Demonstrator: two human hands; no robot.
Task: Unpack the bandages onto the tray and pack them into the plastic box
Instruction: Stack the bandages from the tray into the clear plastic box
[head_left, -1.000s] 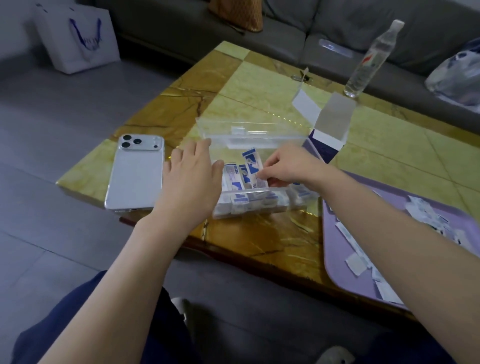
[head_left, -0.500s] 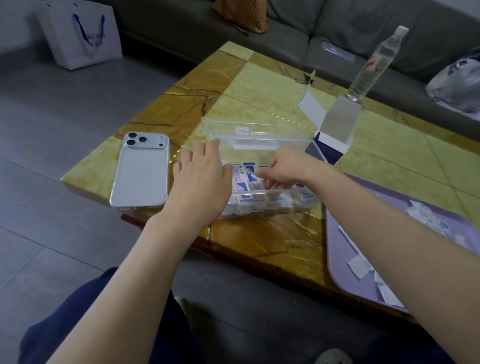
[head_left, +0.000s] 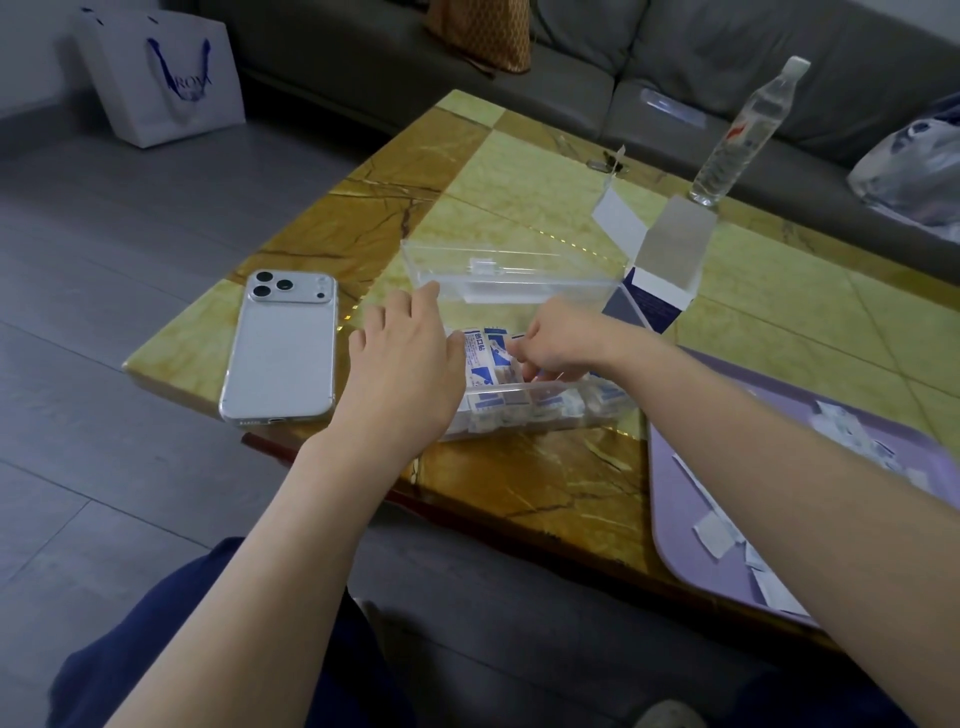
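Note:
A clear plastic box (head_left: 524, 415) sits near the table's front edge, its lid (head_left: 498, 275) standing open behind it. Blue-and-white wrapped bandages (head_left: 488, 358) fill it in a row. My left hand (head_left: 405, 374) rests flat against the box's left end, fingers straight. My right hand (head_left: 561, 343) reaches into the box with its fingers curled down among the bandages; the fingertips are hidden. More loose bandages (head_left: 852, 436) lie on the purple tray (head_left: 675, 519) at the right, partly behind my right forearm.
A white phone (head_left: 283, 345) lies left of the box. The opened bandage carton (head_left: 660, 280) stands behind it, a water bottle (head_left: 737, 135) farther back. A sofa runs along the table's far side; a white paper bag (head_left: 163, 73) stands on the floor.
My right hand pushed a raised bandage down into the row in the box. My left hand stayed against the box's left end.

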